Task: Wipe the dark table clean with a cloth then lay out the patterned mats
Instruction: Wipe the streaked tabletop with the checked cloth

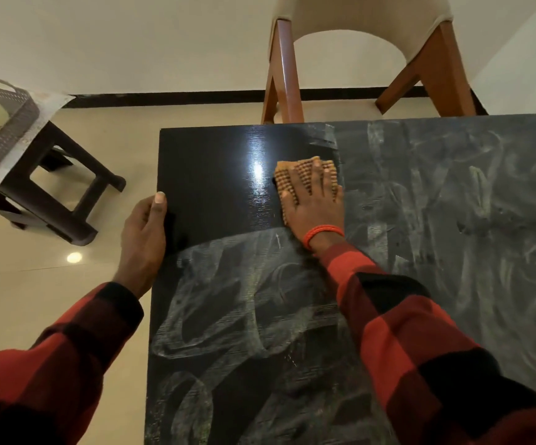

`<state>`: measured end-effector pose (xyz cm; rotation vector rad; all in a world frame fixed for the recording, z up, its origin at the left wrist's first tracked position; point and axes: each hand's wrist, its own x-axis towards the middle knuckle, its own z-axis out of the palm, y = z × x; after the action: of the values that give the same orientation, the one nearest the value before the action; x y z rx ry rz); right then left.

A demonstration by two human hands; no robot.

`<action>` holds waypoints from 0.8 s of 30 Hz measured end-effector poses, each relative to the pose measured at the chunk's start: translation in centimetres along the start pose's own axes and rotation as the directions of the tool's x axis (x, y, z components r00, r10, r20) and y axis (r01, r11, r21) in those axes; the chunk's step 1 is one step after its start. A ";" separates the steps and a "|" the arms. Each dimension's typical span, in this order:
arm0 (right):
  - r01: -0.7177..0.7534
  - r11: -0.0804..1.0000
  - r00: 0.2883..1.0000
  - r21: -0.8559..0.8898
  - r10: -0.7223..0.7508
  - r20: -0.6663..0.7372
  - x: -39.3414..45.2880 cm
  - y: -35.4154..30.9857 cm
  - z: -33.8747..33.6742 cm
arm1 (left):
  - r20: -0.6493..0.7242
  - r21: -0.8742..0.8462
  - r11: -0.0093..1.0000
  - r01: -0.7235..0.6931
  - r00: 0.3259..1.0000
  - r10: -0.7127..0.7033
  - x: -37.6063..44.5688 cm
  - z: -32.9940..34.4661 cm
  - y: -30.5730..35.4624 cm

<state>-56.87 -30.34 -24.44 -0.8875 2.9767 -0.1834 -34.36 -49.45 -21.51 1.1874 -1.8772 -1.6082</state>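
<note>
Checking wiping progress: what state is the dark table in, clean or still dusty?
Partly clean: the dark table shines around the cloth; pale smears cover the rest.

Smeared dark table point(215, 175), cloth point(287, 175) atop

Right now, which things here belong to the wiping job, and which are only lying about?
For the job:
- cloth under the right hand
- dark table, partly wiped
- left hand holding its edge

Lying about:
- stool
- grey basket on it
- chair
</note>
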 end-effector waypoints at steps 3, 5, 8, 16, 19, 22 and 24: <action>-0.053 0.998 0.999 -0.012 0.053 -0.005 -0.2 3.1 -0.4 | -0.039 0.024 0.999 -0.024 0.999 0.025 0.0 0.3 -0.2; -0.082 0.997 0.997 -0.005 0.082 -0.003 -0.3 3.8 -0.4 | -0.045 0.024 0.999 -0.030 0.998 0.031 -0.1 0.3 -0.5; -0.088 0.996 0.996 -0.003 0.088 0.003 -0.2 3.8 -0.2 | -0.021 -0.016 1.000 -0.022 1.000 0.021 -0.1 -0.2 -0.9; -0.068 0.997 0.998 -0.023 0.068 0.003 -0.6 0.8 0.5 | 0.039 -0.126 0.992 0.003 0.999 0.002 -0.4 -1.0 -0.1; 0.034 0.999 0.999 -0.014 -0.034 -0.016 -2.4 -3.8 1.1 | 0.021 -0.145 0.989 -0.007 1.000 0.010 -0.9 -1.4 -0.1; 0.110 0.994 0.994 0.024 -0.109 -0.027 -4.6 -8.8 1.9 | -0.013 -0.164 0.986 -0.024 1.000 0.022 -1.9 -2.1 -0.8; 0.166 0.985 0.986 0.049 -0.166 -0.012 -6.2 -11.8 2.3 | -0.030 -0.175 0.984 -0.016 0.999 0.011 -2.7 -2.8 -1.9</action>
<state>-45.08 -36.97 -25.36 -1.1312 2.8904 -0.2652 -30.08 -48.93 -21.92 1.1140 -1.6831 -1.7009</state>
